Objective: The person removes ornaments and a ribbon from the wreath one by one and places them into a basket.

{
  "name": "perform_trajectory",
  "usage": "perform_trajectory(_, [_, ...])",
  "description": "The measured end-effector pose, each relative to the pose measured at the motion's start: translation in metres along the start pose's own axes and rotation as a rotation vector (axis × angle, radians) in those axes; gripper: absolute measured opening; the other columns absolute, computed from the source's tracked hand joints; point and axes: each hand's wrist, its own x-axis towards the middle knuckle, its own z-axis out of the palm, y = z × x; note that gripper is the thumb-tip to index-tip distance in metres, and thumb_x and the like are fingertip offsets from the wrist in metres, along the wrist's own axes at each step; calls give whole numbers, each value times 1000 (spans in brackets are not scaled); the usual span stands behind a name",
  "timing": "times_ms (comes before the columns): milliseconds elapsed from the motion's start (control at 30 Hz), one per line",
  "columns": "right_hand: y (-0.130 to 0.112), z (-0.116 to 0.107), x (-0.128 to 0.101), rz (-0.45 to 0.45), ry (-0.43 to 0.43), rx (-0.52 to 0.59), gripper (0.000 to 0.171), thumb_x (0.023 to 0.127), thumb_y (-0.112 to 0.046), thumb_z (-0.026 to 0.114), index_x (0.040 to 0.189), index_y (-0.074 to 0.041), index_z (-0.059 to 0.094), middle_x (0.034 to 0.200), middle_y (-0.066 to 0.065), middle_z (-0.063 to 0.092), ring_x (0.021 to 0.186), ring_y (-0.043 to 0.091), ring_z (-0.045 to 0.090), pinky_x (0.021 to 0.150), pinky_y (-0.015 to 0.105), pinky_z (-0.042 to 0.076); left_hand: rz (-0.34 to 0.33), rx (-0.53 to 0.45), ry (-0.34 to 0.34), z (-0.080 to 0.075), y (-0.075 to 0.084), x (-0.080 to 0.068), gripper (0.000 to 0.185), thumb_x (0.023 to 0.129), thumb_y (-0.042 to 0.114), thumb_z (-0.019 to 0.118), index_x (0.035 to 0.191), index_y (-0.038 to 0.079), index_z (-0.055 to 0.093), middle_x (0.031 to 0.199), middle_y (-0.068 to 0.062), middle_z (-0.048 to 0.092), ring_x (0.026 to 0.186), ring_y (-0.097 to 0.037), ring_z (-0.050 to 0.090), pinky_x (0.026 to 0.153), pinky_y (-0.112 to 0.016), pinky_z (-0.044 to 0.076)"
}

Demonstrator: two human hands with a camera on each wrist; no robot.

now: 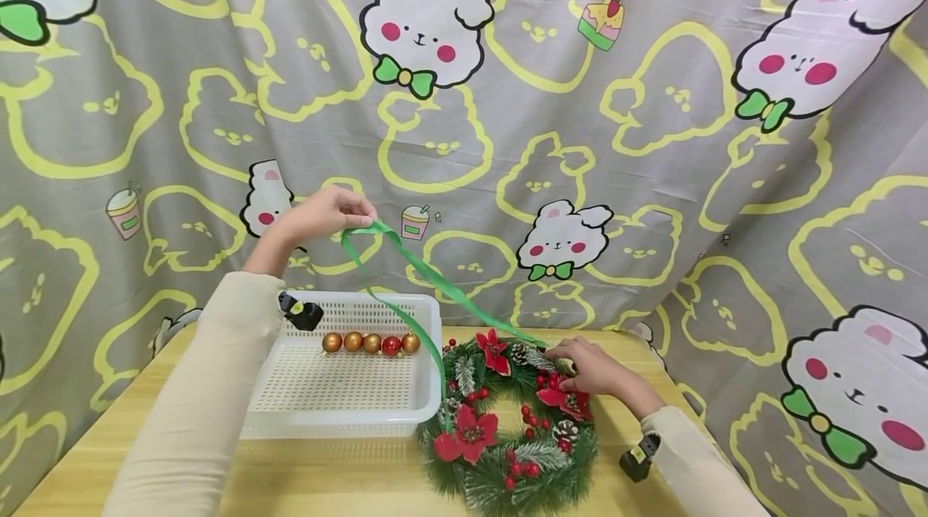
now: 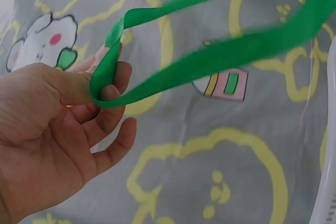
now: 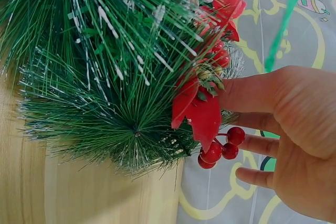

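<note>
High over the basket, my left hand (image 1: pixel 329 211) pinches a green ribbon (image 2: pixel 220 59) between thumb and fingertips. The ribbon hangs in a loop, its two strands slanting down to the wreath. Lying on the table at front right, the green Christmas wreath (image 1: pixel 532 493) carries red flowers (image 1: pixel 467 435), red berries, frosted sprigs and pine cones (image 1: pixel 565 431). At its upper right side my right hand (image 1: pixel 598 372) grips the wreath, thumb by a red flower (image 3: pixel 202 111) and the other fingers on the far side. One ribbon strand reaches the wreath close to those fingers.
Left of the wreath stands a white plastic basket (image 1: pixel 348 420), its right end close beside it. Inside, a row of gold balls (image 1: pixel 353 341) and one red ball (image 1: pixel 391 346) lies near the back. A patterned curtain (image 1: pixel 449 179) hangs behind the wooden table (image 1: pixel 326 477).
</note>
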Motion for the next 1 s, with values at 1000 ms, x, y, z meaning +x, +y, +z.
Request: perform_trajectory(1000, [-2, -1, 1, -18, -2, -15, 48, 83, -13, 83, 129, -8, 69, 123, 14, 67, 112, 38, 58, 90, 58, 46, -63, -51, 485, -21, -78, -66, 25, 101, 16, 64, 110, -7, 72, 84, 28, 62, 72, 7, 56, 62, -14, 46])
